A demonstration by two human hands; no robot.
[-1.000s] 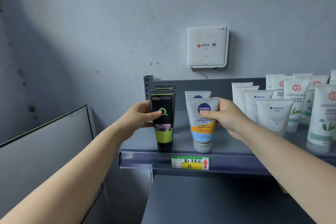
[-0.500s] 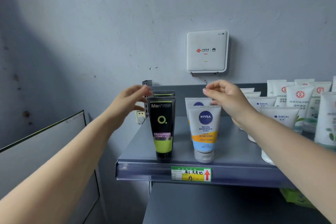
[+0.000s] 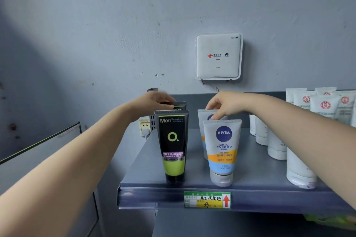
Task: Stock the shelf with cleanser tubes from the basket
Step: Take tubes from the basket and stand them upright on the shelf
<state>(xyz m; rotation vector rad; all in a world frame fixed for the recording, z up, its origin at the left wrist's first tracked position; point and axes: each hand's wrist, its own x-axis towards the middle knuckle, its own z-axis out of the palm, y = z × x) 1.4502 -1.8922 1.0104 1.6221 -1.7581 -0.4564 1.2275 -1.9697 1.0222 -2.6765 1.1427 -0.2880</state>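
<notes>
Both hands, lifted clear half a second ago, now sit on the rear tubes: left hand (image 3: pixel 154 102) pinches the crimped top of the back black tube (image 3: pixel 176 105), right hand (image 3: pixel 227 105) pinches the top of the back Nivea tube (image 3: pixel 204 115). Front black-and-lime tube (image 3: pixel 173 146) and front Nivea tube (image 3: pixel 222 150) stand cap-down, glossy plastic with flat sealed ends, near the lip of the matte grey metal shelf (image 3: pixel 154 179). White tubes (image 3: pixel 300 159) crowd the right side. Scuffed grey wall carries a white square router (image 3: pixel 218 56). Yellow-green price label (image 3: pixel 207 199) on the shelf edge.
</notes>
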